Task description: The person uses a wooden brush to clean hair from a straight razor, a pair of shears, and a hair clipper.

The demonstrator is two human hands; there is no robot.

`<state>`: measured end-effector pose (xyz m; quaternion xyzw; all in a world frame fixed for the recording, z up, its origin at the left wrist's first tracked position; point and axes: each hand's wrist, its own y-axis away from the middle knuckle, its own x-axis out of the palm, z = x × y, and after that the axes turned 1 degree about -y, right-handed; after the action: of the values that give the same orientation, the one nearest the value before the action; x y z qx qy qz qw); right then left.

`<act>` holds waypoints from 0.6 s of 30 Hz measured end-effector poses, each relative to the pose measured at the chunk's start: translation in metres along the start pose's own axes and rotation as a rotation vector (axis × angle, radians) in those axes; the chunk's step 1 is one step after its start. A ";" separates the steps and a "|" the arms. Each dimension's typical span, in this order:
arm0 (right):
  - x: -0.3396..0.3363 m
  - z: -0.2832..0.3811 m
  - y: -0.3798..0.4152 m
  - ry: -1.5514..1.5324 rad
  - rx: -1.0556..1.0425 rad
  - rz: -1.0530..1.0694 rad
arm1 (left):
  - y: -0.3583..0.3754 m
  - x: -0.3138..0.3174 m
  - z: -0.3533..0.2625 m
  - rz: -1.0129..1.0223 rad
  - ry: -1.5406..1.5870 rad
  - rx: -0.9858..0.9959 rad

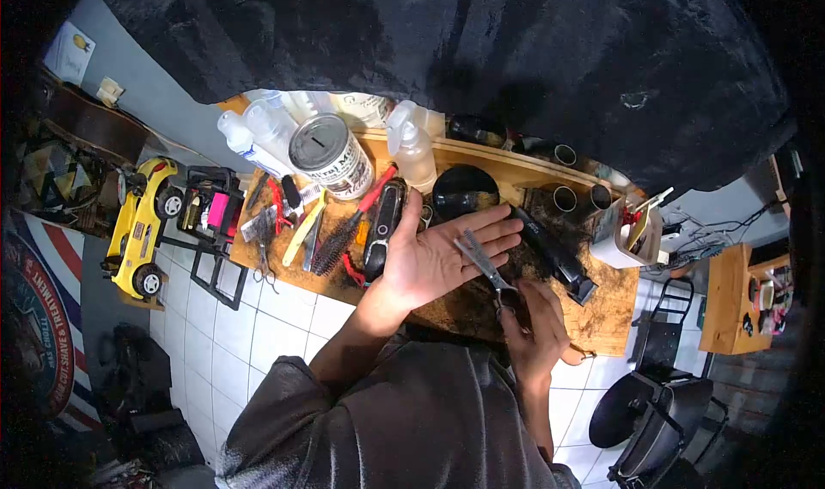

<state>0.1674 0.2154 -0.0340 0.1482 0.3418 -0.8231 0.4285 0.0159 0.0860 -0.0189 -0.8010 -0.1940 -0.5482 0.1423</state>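
Note:
Palm up and fingers spread, my left hand [430, 257] is over the wooden counter with nothing in it. My right hand [534, 327] holds silver scissors [483, 261] by their handles, and the blades point up and left across the fingers of my left hand. Left of my left hand lie a black clipper [385, 231], a round brush [337, 247] with a red handle, and a yellow-handled tool [302, 231]. A long black clipper [554, 255] rests just beyond my right hand. Whether the blades touch my left hand, I cannot tell.
Behind are a metal tin [331, 155], a clear spray bottle [414, 155] and a white bottle [249, 149]. A white container [626, 231] of tools stands at the counter's right. On the left is a yellow toy car [144, 229]; a black chair [662, 420] stands lower right.

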 end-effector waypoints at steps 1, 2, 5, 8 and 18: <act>0.000 0.004 -0.003 0.019 -0.020 -0.031 | 0.000 -0.001 0.000 0.001 0.000 0.003; -0.001 0.006 -0.005 0.038 -0.040 -0.062 | -0.001 -0.002 0.001 0.021 -0.002 0.008; -0.002 -0.010 0.006 0.050 -0.123 0.000 | 0.000 0.003 0.001 0.029 0.023 0.002; 0.002 -0.010 0.006 0.068 -0.117 0.016 | 0.000 0.003 0.001 0.037 0.051 -0.005; 0.004 -0.012 0.007 0.030 -0.181 -0.004 | -0.001 0.002 0.001 0.064 0.034 -0.018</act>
<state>0.1702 0.2179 -0.0477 0.1204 0.4215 -0.7873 0.4336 0.0169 0.0879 -0.0176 -0.7985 -0.1610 -0.5587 0.1560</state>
